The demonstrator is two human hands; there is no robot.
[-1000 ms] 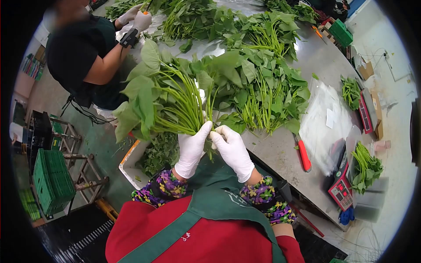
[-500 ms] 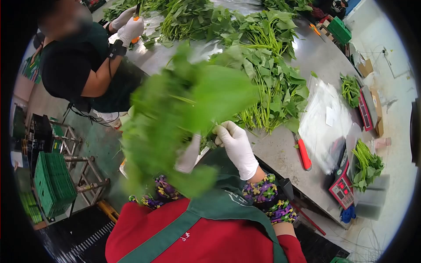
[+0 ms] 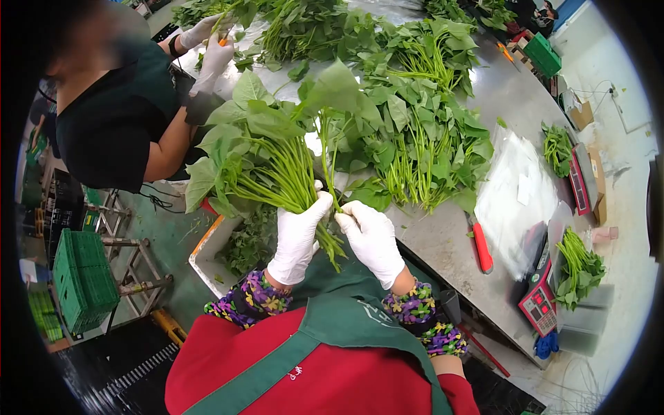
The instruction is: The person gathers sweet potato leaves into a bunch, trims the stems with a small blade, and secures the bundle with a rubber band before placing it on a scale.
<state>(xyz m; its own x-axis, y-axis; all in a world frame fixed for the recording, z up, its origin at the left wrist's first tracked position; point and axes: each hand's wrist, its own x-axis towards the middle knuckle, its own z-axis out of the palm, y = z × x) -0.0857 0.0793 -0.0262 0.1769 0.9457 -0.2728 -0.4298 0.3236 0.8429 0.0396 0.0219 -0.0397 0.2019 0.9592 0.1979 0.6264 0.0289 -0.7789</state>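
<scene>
My gloved left hand (image 3: 296, 241) is wrapped round a thick bunch of leafy greens (image 3: 273, 169), whose leaves fan out up and to the left. The cut stem ends stick out below that fist. Close beside it, my gloved right hand (image 3: 370, 238) pinches the lower end of a leafy stem (image 3: 326, 155) between thumb and fingers. This stem stands nearly upright, just right of the bunch. Under the left hand, a white-walled container (image 3: 202, 250) holds loose greens. Beyond my hands, a large pile of leafy greens (image 3: 429, 149) lies on the metal table (image 3: 443, 238).
A red-handled knife (image 3: 482, 247) and clear plastic bags (image 3: 513, 197) lie at right, near a red scale (image 3: 538, 308) and a bundle of greens (image 3: 577, 268). At upper left a co-worker's gloved hands (image 3: 213, 59) hold an orange-handled tool. Green crates (image 3: 83, 283) stand at left.
The bunch, blurred and swung across my left hand before, is now steady and further left, showing its stems. My right hand stays almost in place, now with a stem visible in its pinch.
</scene>
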